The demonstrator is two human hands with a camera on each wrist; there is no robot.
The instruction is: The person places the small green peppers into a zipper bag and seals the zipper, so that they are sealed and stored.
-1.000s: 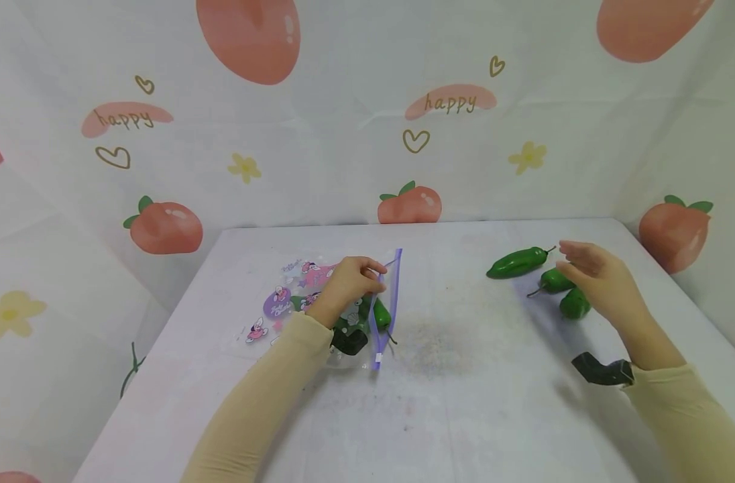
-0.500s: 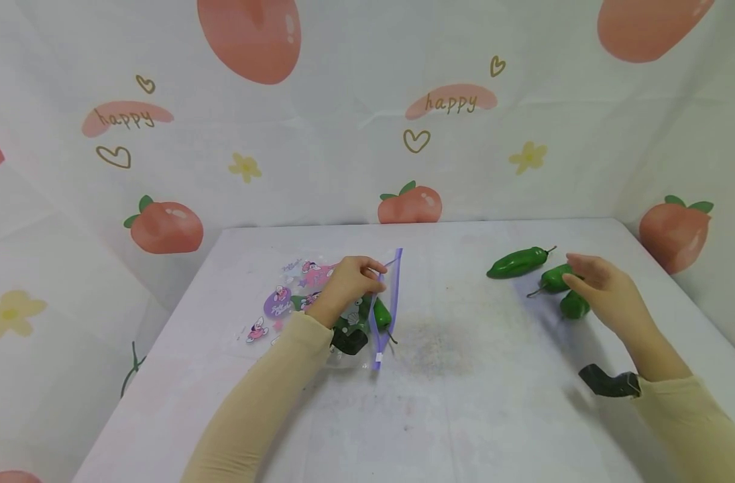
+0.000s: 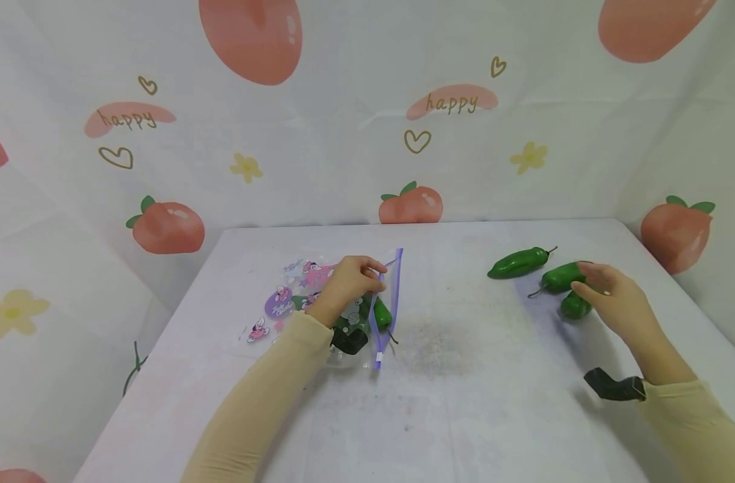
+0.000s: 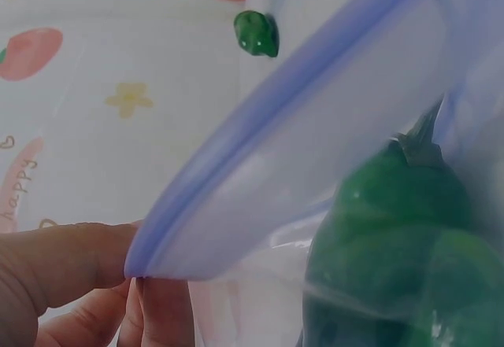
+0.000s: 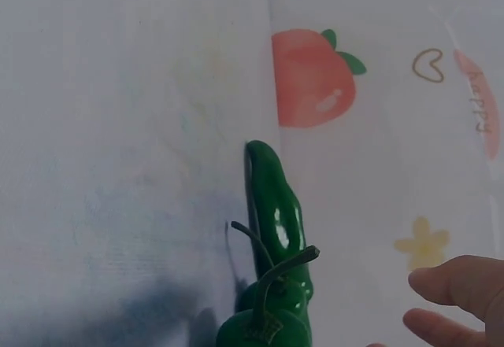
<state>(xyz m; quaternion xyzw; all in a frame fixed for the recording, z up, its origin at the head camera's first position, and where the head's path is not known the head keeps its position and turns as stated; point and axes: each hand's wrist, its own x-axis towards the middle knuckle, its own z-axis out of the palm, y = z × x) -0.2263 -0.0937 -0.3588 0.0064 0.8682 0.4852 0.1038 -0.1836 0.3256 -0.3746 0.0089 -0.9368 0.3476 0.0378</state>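
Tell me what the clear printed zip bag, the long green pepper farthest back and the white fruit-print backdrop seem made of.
Clear printed zip bag: thin, glossy plastic film; the green pepper inside shows through.
Long green pepper farthest back: smooth and glossy, with bright highlights; real or moulded plastic, I cannot tell.
White fruit-print backdrop: matte, probably cloth, going by its soft creases.
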